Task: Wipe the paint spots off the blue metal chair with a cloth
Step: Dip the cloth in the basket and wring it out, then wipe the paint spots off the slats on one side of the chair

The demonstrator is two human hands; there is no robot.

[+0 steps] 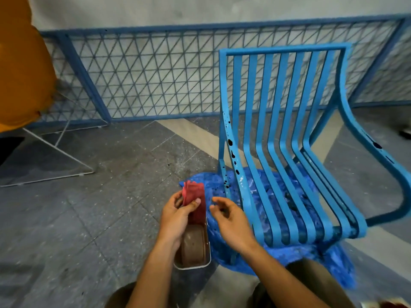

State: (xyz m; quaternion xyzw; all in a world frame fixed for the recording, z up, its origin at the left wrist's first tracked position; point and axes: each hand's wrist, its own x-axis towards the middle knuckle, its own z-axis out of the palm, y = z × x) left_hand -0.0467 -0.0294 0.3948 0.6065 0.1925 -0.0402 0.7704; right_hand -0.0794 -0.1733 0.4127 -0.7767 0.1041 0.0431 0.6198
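A blue metal chair [287, 138] with slatted back and seat stands at the right on a blue plastic sheet [287, 254]. Dark paint spots [231, 150] run down its left frame bar, and more dot the right armrest [377, 145]. My left hand [178, 215] holds a red cloth [195, 201] over a rectangular metal tray [193, 247] of brownish liquid. To the right of the cloth hovers my right hand [229, 215], fingers apart, holding nothing, close to the chair's left front leg.
A blue lattice fence [144, 74] runs along the wall behind. A white wire frame [55, 152] and an orange cloth shape [22, 63] stand at the left. The floor is grey speckled tile. My knees show at the bottom edge.
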